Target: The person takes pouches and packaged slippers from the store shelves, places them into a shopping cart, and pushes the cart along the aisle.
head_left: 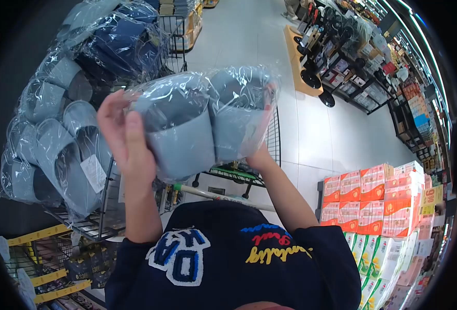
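A pair of grey-blue slide slippers (pixel 182 144) in clear plastic wrap is held up in front of my chest. My left hand (pixel 124 132) grips the left side of the pack, its thumb on the near face. On the right side, my right hand (pixel 262 126) holds the other end, with its fingers partly behind the plastic. More wrapped grey slippers (pixel 58 150) are piled in a wire display basket (pixel 104 206) to my left. Dark blue wrapped slippers (pixel 122 44) lie farther back in that pile.
Behind the slippers stands a shopping cart, its handle (pixel 202 192) close to my body. Stacked red and pink packs (pixel 360 199) sit at the right above green and white ones (pixel 378 253). Shelves with cookware (pixel 337 67) line the aisle's far right. Yellow-edged racks (pixel 48 279) are at lower left.
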Available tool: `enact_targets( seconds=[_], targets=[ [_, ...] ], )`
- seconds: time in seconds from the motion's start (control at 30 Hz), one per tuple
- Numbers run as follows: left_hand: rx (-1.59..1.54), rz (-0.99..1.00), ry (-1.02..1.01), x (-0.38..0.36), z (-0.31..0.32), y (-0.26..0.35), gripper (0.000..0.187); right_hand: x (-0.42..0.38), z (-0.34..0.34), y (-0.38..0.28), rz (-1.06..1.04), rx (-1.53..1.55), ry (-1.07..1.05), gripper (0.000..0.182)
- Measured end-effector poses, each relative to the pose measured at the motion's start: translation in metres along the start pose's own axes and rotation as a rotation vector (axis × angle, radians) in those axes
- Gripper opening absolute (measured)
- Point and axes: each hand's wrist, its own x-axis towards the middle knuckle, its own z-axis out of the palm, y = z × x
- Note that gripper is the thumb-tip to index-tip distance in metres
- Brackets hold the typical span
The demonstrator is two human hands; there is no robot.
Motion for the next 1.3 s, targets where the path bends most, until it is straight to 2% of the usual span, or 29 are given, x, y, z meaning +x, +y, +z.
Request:
enact_targets(
  seconds=[0.07,0.1,0.17,0.27,0.3,0.33,0.47,0.57,0.63,0.7,0.77,0.8,0.9,0.97,1.03,1.13,1.3],
  targets=[
    [0.092,-0.210,-0.175,-0.025,0.006,-0.034,0.058,-0.031,-0.002,0.020,0.261,0.405,0.075,0.057],
    [0.139,-0.338,-0.255,-0.041,0.006,-0.054,0.067,-0.046,-0.004,0.034,0.331,0.506,0.108,0.056],
    [-0.124,-0.731,-0.471,-0.073,0.009,-0.083,0.079,-0.073,-0.011,0.057,0.460,0.705,0.178,0.053],
    [-0.002,-1.069,-0.639,-0.147,-0.009,-0.162,0.091,-0.118,-0.018,0.080,0.614,0.785,0.249,0.049],
    [0.082,-1.163,-0.702,-0.164,-0.013,-0.171,0.095,-0.131,-0.018,0.088,0.665,0.809,0.277,0.048],
    [0.189,-1.228,-0.870,-0.151,-0.004,-0.145,0.099,-0.141,-0.017,0.095,0.744,0.823,0.338,0.049],
    [0.147,-1.331,-1.047,-0.186,-0.006,-0.176,0.096,-0.163,-0.027,0.128,0.865,0.916,0.409,0.051],
    [0.068,-1.175,-0.987,-0.171,0.015,-0.192,0.089,-0.137,-0.044,0.132,0.654,0.904,0.438,0.050],
    [0.041,-0.866,-0.737,-0.163,0.036,-0.206,0.080,-0.101,-0.067,0.112,0.489,1.144,0.519,0.050],
    [0.355,-0.620,-0.681,-0.132,0.045,-0.217,0.072,-0.080,-0.097,0.108,0.308,1.104,0.638,0.054],
    [0.390,-0.588,-0.647,-0.107,0.046,-0.212,0.059,-0.080,-0.122,0.121,0.415,0.975,0.678,0.055],
    [0.318,-0.643,-0.674,-0.102,0.040,-0.211,0.054,-0.079,-0.127,0.124,0.466,0.909,0.694,0.055],
    [0.181,-0.734,-0.715,-0.103,0.025,-0.190,0.046,-0.090,-0.120,0.127,0.503,0.997,0.600,0.054],
    [0.103,-0.767,-0.687,-0.116,0.009,-0.174,0.040,-0.088,-0.104,0.129,0.560,1.005,0.533,0.048],
    [0.149,-0.843,-0.765,-0.114,-0.005,-0.136,0.039,-0.080,-0.086,0.133,0.597,0.971,0.405,0.044],
    [0.121,-0.698,-0.820,-0.106,-0.026,-0.077,0.040,-0.046,-0.052,0.114,0.652,0.810,0.214,0.042],
    [0.256,-0.481,-0.775,-0.090,-0.063,-0.016,0.041,0.033,0.014,0.036,0.456,0.547,-0.231,0.038]
  ],
)
